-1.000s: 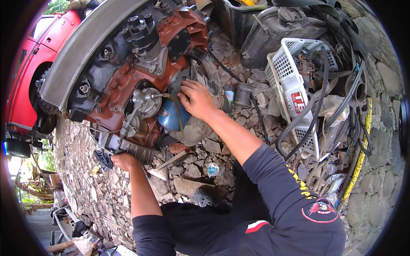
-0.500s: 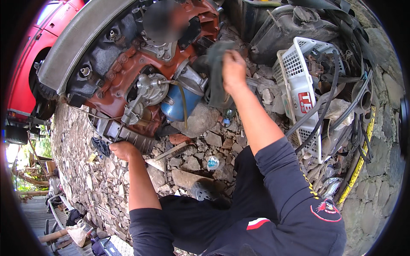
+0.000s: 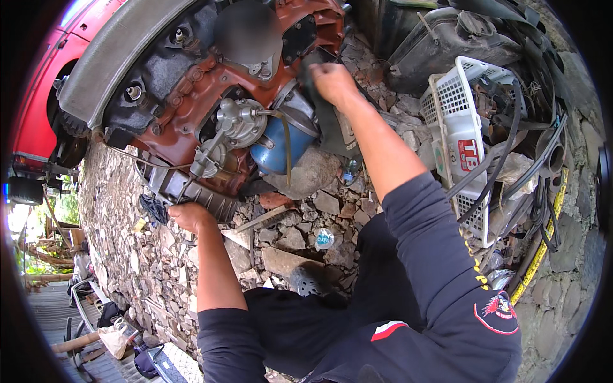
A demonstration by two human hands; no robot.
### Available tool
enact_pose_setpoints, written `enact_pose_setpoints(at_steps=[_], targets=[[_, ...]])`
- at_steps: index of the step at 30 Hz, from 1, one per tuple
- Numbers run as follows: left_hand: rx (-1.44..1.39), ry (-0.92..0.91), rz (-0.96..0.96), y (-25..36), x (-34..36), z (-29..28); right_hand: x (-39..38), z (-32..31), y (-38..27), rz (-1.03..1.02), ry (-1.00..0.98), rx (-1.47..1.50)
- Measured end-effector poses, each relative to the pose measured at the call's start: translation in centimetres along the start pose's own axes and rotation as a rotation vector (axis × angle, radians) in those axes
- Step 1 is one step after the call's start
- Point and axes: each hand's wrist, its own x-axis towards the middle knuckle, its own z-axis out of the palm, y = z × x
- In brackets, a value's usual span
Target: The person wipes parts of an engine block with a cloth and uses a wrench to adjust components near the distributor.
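A rust-red engine block (image 3: pixel 191 121) lies in front of me with grey metal parts and a blue canister-shaped filter (image 3: pixel 279 148) fixed to its side. My right hand (image 3: pixel 333 84) is closed on a dark grey-green rag (image 3: pixel 332 127). The rag lies against the block's right end, and its lower part hangs beside the filter. At the block's lower left, my left hand (image 3: pixel 186 217) is closed at the edge of the ribbed metal oil pan (image 3: pixel 204 199); its fingertips are partly hidden. A rubber hose (image 3: pixel 288 150) hangs down in front of the filter.
Under the engine sits a large rounded stone (image 3: pixel 310 175) on rubble ground. A wire brush (image 3: pixel 262 219) and a plastic cup (image 3: pixel 324 239) lie nearby. To the right stands a white plastic basket (image 3: pixel 463 134) of metal parts and hoses, near a stone wall (image 3: pixel 555 274). A red vehicle (image 3: pixel 38 115) is at left.
My right hand has carried the rag left and up, from beside the engine onto its right end. The left hand stays at the oil pan. The whole view has shifted slightly.
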Motion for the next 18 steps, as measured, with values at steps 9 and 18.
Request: enact_pose_setpoints(at_steps=[9,18], targets=[[0.136,-0.002,0.070,0.4,-0.4,-0.5,-0.4,-0.1,0.8,-0.083,-0.467,-0.086],[0.210,0.014,0.061,-1.3,1.8,0.8,1.0,-0.6,1.1,0.016,-0.554,-0.051]])
